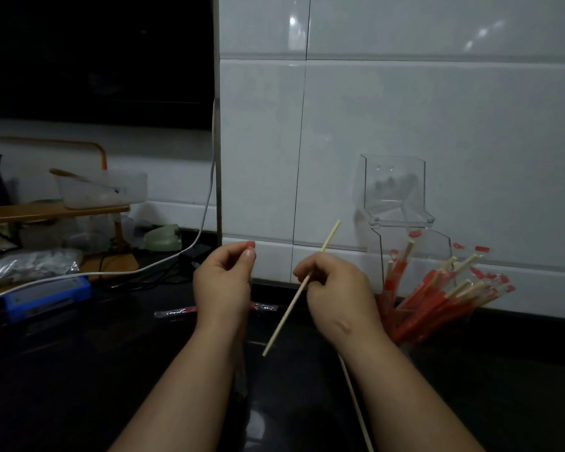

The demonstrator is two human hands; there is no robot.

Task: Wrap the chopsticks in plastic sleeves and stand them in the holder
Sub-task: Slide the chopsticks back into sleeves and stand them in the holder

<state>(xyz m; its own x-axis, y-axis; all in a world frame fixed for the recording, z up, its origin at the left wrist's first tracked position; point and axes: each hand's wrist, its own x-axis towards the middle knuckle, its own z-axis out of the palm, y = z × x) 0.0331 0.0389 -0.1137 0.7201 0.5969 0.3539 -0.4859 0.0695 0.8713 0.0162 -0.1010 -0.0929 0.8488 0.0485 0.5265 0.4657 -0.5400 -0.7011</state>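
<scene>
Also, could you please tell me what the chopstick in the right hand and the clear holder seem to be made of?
The chopstick: likely bamboo or wood, judging by its pale, matte, unfinished look. The holder: rigid clear plastic, perhaps acrylic; the wall tiles show through it and its edges catch glossy highlights.

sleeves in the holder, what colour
The sleeves are red with clear ends; the head view shows them best.
</scene>
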